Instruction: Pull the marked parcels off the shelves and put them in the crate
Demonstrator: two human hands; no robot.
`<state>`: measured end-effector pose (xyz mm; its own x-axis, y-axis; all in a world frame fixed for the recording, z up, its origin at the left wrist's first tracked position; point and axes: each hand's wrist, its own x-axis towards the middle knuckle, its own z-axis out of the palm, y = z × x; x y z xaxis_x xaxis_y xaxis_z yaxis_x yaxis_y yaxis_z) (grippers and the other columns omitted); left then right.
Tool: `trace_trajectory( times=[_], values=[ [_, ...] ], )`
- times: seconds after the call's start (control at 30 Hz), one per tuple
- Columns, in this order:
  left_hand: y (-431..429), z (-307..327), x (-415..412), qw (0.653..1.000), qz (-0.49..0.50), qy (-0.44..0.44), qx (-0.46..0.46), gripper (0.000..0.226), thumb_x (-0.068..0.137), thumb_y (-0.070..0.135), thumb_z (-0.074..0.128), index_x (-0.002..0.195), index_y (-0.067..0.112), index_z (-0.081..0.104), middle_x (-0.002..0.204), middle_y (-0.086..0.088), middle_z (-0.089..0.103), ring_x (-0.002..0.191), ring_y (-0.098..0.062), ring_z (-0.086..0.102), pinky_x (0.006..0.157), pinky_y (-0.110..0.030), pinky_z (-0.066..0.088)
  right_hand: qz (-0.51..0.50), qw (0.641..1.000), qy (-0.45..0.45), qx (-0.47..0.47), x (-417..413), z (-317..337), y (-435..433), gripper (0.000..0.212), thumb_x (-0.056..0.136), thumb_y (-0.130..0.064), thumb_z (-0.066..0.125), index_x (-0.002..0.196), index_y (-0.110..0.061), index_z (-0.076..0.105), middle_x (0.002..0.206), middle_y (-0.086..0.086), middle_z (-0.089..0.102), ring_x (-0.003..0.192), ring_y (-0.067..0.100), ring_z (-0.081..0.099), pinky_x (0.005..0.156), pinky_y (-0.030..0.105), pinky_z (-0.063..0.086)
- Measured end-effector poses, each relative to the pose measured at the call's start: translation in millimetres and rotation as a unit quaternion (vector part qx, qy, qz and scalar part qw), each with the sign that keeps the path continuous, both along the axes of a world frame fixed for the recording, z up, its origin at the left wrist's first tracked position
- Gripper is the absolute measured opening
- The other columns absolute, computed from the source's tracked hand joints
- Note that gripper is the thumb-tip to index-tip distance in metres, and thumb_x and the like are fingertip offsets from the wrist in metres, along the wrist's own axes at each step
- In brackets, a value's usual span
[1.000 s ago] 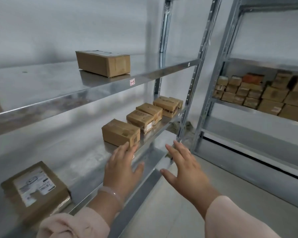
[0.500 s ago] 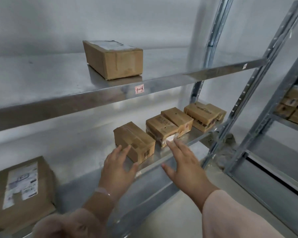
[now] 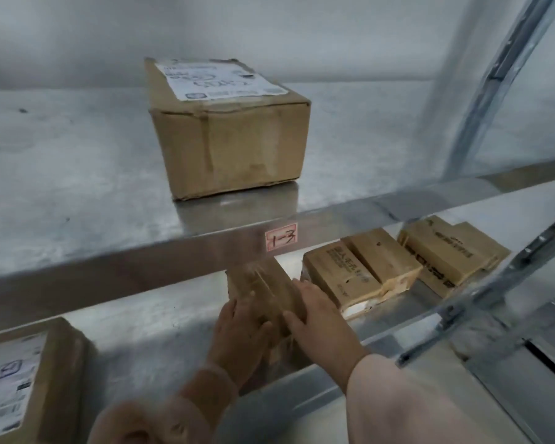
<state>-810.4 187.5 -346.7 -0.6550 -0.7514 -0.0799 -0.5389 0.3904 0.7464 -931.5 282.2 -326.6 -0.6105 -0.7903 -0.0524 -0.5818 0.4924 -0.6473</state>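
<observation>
While they flank it, left hand (image 3: 241, 334) and right hand (image 3: 318, 318) press flat, fingers mostly straight, on the small parcel (image 3: 266, 286) between them at the lower counter (image 3: 141, 331) edge, probably squeezing for a two-handed pull. Past the right hand: more parcels (image 3: 343, 277). Above, farther: labelled box (image 3: 231, 149). Crate unseen.

Red-bordered tag (image 3: 281, 236) on upper shelf edge (image 3: 141, 261) reads "1-3".

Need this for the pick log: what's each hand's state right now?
Left hand: open, flat against the small parcel on its left side.
Right hand: open, flat against its right side.
</observation>
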Motion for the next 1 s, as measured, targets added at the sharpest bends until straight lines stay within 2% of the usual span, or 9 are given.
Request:
trace_trajectory(
  times=[0.1,0.2,0.3,0.4,0.53,0.67,0.77,0.87,1.0],
  values=[
    [-6.6,-8.9,-7.2,0.996,0.008,-0.061,0.058,0.06,0.093,0.053,0.047,0.147,0.034,0.026,0.156,0.002,0.027,0.139,-0.026,0.035,0.114,-0.049,0.033,-0.023,0.998,-0.05,0.013,-21.4,-15.9,-11.8,0.062,0.09,-0.049,0.055,0.142,-0.045,0.02,0.146,-0.014,0.037,0.135,0.017,0.04,0.109,0.044,0.034],
    [-4.0,-15.4,-8.9,0.995,0.003,-0.065,0.077,0.072,0.094,0.046,0.05,0.153,0.031,0.012,0.16,0.003,0.014,0.144,-0.025,0.026,0.116,-0.047,0.031,-0.036,0.992,-0.108,0.046,-41.7,-31.6,-23.6,0.064,0.092,-0.045,0.055,0.145,-0.04,0.019,0.141,-0.012,0.043,0.132,0.018,0.044,0.108,0.042,0.036],
    [-1.5,-17.9,-11.3,0.993,0.029,-0.056,0.096,0.074,0.095,0.036,0.055,0.153,0.029,0.011,0.158,0.003,0.014,0.141,-0.023,0.031,0.113,-0.043,0.036,0.012,0.975,-0.192,0.115,-57.1,-41.3,-28.9,0.05,0.093,-0.048,0.05,0.139,-0.033,0.038,0.12,-0.011,0.057,0.114,0.012,0.055,0.099,0.034,0.045],
    [0.9,-13.2,-15.4,0.991,0.079,-0.035,0.107,0.071,0.094,0.031,0.059,0.152,0.029,0.018,0.151,0.0,0.024,0.131,-0.018,0.039,0.111,-0.034,0.039,0.043,0.965,-0.253,0.046,-56.9,-42.1,-20.4,0.04,0.092,-0.048,0.052,0.128,-0.03,0.05,0.103,-0.018,0.059,0.097,0.004,0.06,0.09,0.03,0.051],
    [3.6,3.0,-22.6,0.98,0.166,0.022,0.109,0.067,0.087,0.042,0.065,0.145,0.027,0.035,0.141,0.001,0.043,0.116,-0.014,0.047,0.104,-0.035,0.046,0.085,0.935,-0.342,-0.046,-43.7,-26.3,-3.1,0.025,0.091,-0.055,0.048,0.116,-0.06,0.049,0.114,-0.025,0.058,0.108,0.001,0.057,0.095,0.028,0.048],
    [8.9,18.8,-33.2,0.962,0.204,0.062,0.17,0.092,0.06,0.07,0.069,0.138,0.033,0.036,0.125,0.005,0.046,0.112,-0.024,0.053,0.097,-0.044,0.052,0.118,0.932,-0.327,-0.099,-43.3,-18.5,9.5,0.045,0.095,-0.046,0.05,0.139,-0.044,0.042,0.144,-0.017,0.04,0.129,0.002,0.041,0.11,0.034,0.039],
    [14.9,22.4,-37.2,0.949,0.204,0.104,0.216,0.109,0.049,0.068,0.074,0.142,0.033,0.029,0.129,0.004,0.04,0.121,-0.03,0.05,0.098,-0.049,0.051,0.17,0.948,-0.256,-0.083,-47.8,-15.5,12.6,0.053,0.093,-0.05,0.049,0.144,-0.045,0.033,0.148,-0.019,0.028,0.135,0.003,0.03,0.113,0.032,0.032],
    [22.4,17.9,-33.9,0.926,0.221,0.16,0.263,0.083,0.069,0.053,0.075,0.137,0.043,0.029,0.129,0.003,0.04,0.118,-0.029,0.051,0.095,-0.046,0.053,0.165,0.945,-0.256,-0.119,-58.0,-12.2,14.7,0.053,0.092,-0.043,0.055,0.14,-0.045,0.033,0.148,-0.013,0.032,0.134,0.008,0.035,0.11,0.04,0.039],
    [34.2,23.2,-26.3,0.862,0.228,0.266,0.367,0.038,0.09,0.047,0.056,0.124,0.053,0.04,0.124,0.003,0.052,0.103,-0.023,0.057,0.062,-0.024,0.058,0.133,0.903,-0.398,-0.093,-74.2,-7.5,14.7,0.082,0.079,-0.053,0.061,0.149,-0.035,0.021,0.154,0.0,0.029,0.136,0.021,0.038,0.109,0.047,0.039]
  ],
)
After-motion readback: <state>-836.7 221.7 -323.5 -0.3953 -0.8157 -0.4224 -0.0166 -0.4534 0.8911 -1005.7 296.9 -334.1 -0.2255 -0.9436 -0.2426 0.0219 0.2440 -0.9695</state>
